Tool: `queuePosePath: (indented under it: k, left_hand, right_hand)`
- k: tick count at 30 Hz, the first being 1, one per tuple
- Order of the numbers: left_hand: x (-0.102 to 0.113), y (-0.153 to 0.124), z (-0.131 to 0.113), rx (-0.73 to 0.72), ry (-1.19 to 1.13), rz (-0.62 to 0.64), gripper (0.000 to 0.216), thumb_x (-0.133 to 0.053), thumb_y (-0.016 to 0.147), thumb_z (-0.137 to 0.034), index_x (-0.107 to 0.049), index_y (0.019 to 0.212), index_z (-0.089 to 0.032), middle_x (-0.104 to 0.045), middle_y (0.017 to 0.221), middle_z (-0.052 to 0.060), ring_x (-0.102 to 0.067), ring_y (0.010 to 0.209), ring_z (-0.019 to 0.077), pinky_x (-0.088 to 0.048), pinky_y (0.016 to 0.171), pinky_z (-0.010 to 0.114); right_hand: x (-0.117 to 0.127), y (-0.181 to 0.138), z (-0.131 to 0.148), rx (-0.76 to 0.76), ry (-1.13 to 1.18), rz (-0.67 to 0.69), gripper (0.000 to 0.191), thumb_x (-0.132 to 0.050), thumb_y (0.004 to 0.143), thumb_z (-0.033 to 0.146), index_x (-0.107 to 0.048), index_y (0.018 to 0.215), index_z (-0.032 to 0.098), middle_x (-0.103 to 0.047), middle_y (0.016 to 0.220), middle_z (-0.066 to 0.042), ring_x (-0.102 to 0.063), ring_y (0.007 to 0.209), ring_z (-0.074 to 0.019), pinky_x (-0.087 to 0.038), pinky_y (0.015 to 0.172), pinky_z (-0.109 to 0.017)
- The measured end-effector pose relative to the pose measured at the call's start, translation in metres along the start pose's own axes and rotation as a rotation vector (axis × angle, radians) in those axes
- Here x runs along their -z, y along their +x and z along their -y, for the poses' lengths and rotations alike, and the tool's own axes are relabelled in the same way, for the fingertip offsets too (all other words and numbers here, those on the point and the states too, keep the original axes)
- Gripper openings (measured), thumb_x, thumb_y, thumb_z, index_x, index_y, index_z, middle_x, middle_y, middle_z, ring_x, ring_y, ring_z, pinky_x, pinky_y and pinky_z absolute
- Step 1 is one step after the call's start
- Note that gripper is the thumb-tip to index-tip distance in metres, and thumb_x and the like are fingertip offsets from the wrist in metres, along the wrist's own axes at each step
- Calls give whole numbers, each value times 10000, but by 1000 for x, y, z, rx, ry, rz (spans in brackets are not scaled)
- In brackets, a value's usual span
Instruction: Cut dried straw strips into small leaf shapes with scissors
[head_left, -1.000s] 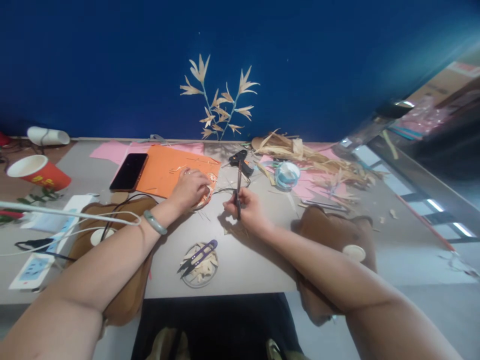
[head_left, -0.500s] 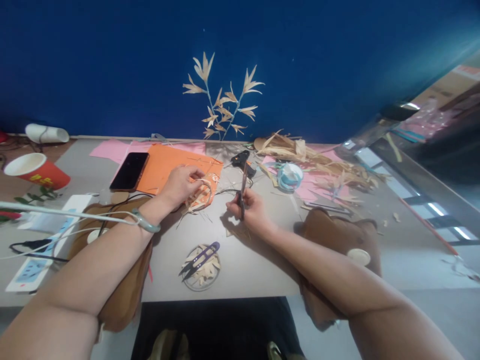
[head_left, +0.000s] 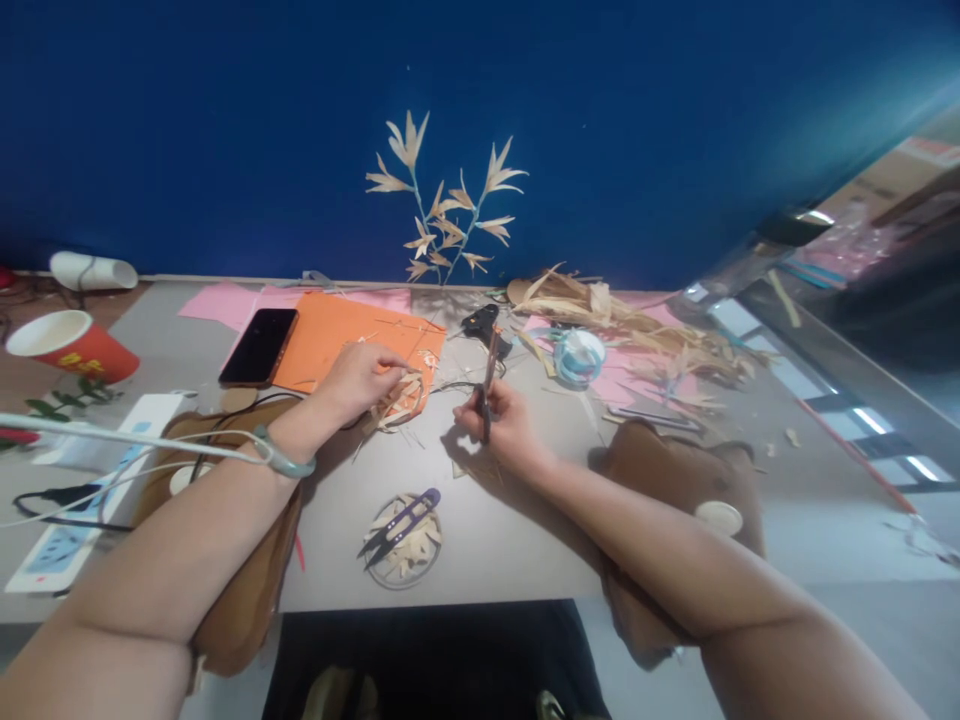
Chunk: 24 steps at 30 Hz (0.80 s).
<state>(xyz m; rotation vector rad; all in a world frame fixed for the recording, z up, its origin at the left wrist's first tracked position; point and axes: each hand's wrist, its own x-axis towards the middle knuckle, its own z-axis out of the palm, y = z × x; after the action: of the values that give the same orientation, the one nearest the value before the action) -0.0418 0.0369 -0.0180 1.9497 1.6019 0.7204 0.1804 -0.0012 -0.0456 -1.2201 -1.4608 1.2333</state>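
My left hand (head_left: 358, 382) is closed in a pinch over the front corner of the orange paper (head_left: 330, 325). Its fingertips are right above a small heap of pale dried strips (head_left: 405, 400); what lies between them is too small to make out. Scissors (head_left: 490, 365) with dark handles stick up from my right hand (head_left: 501, 420), blades pointing away from me. Nearer to me, a small round dish (head_left: 405, 582) holds pale clippings, with purple thread snips (head_left: 409, 520) lying across it.
Behind my hands stand stems with pale dried leaves (head_left: 450, 215). A black glue gun (head_left: 480, 322), a roll of light-blue tape (head_left: 579, 357) and a bundle of dried husks (head_left: 637, 320) lie to the right. Leftward are a phone (head_left: 259, 345), a red paper cup (head_left: 86, 350) and a power strip (head_left: 56, 550).
My left hand has shifted slightly, and the curved strip seen hanging under its fingers before no longer shows clearly. The right hand holds the scissors in nearly the same place.
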Motion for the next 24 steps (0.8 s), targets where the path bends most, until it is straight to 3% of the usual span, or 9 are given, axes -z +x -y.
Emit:
queuePosePath:
  k: [3,8,12,17,24]
  left_hand:
    - [0,-6,-10,76,-262,10,226,-630,731,-313,-751,858,-171,-735,862,58,-654,767,184,-493,668,265]
    - [-10,-22,-32,258,-771,229,253,-753,643,-321,-684,802,-138,-694,685,36,-585,532,107,-434,496,213]
    - [-17,-32,-46,261,-815,315,217,-760,647,-302,-646,725,-134,-691,676,32,-571,489,84,-456,503,213]
    - [-19,-35,-50,254,-775,336,239,-755,658,-330,-640,721,-130,-686,663,38,-567,473,91,-464,494,226]
    - [-19,-34,-49,183,-733,424,214,-722,703,-340,-666,735,-137,-678,672,35,-572,491,93,-453,494,218]
  right_hand:
    - [0,1,0,2,33,-5,348,-783,612,365,-489,689,194,-627,657,6,-558,559,-122,-451,523,-257]
    - [6,-1,8,39,48,-26,372,-803,609,399,-566,803,187,-667,749,-16,-552,565,-120,-447,515,-257]
    - [10,-5,21,126,-16,-67,319,-798,623,374,-602,799,195,-679,806,-31,-539,632,-131,-450,586,-276]
    - [8,-10,30,139,-66,-77,290,-766,656,390,-568,766,210,-674,792,-42,-550,653,-154,-455,606,-304]
    - [9,-10,28,92,105,-43,352,-762,657,384,-478,772,212,-661,747,-8,-592,670,-150,-474,643,-298]
